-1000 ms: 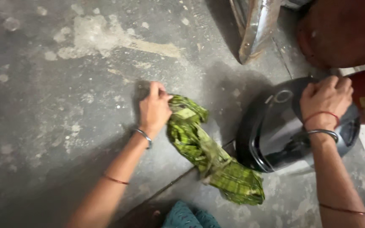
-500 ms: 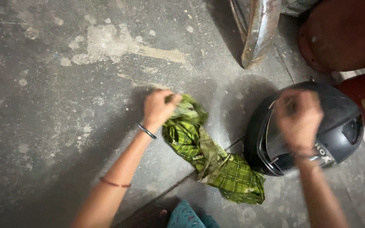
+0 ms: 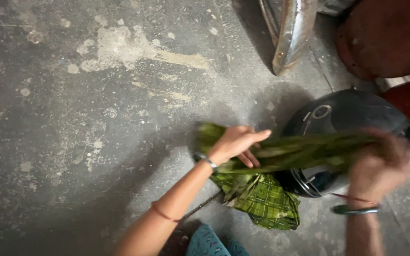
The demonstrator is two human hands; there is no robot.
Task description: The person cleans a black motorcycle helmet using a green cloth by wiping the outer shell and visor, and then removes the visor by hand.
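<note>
Since half a second earlier, your left hand had lifted the green checked cloth off the concrete floor and your right hand had left the black helmet to take the other end, drawing a band of it taut across the helmet's front. Left fingers lay partly extended over the cloth; right-hand grip: cannot tell, motion-blurred. Cloth's lower end rested bunched on the floor beside the helmet; visor mostly hidden; rusty metal objects cut off at top edge.
</note>
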